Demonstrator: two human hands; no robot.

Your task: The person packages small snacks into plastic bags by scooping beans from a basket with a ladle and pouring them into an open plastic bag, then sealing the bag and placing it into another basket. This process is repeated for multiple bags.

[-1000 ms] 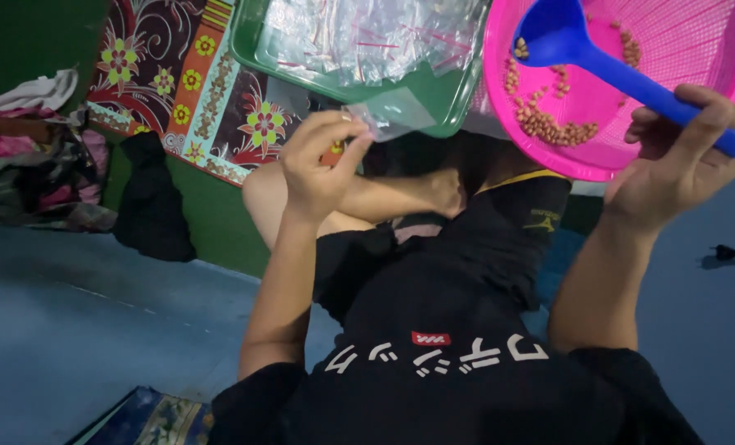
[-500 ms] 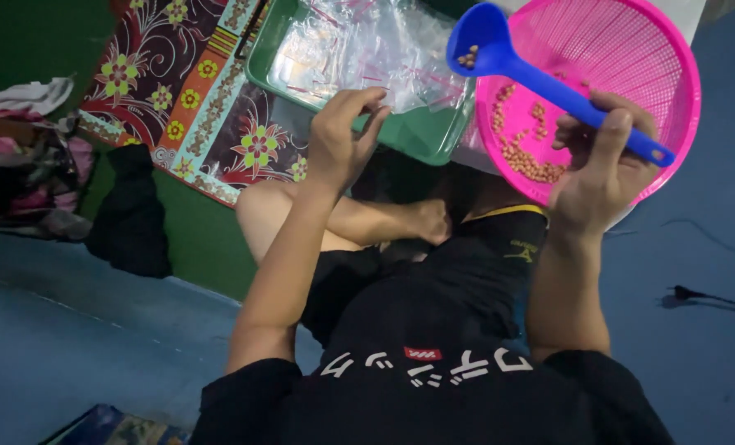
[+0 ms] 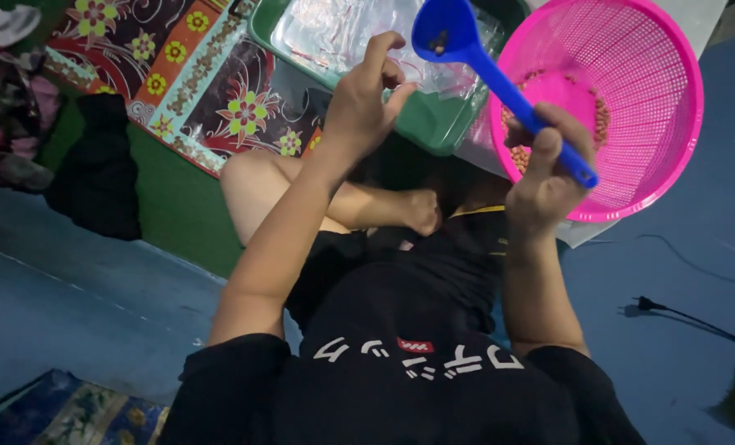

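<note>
Head view: the blue scoop [image 3: 499, 78] is gripped by its handle in the right hand [image 3: 549, 169], its long axis slanting up-left, the bowl held just beside the left hand [image 3: 363, 107], whose fingers pinch something unclear, over the green tray [image 3: 433, 124].

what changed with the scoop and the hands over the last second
The right hand swung the blue scoop leftward, from over the pink basket to above the green tray, near the left hand. Only a few nuts show in its bowl now. The right hand's grip, the tray and the basket stayed as they were.
</note>
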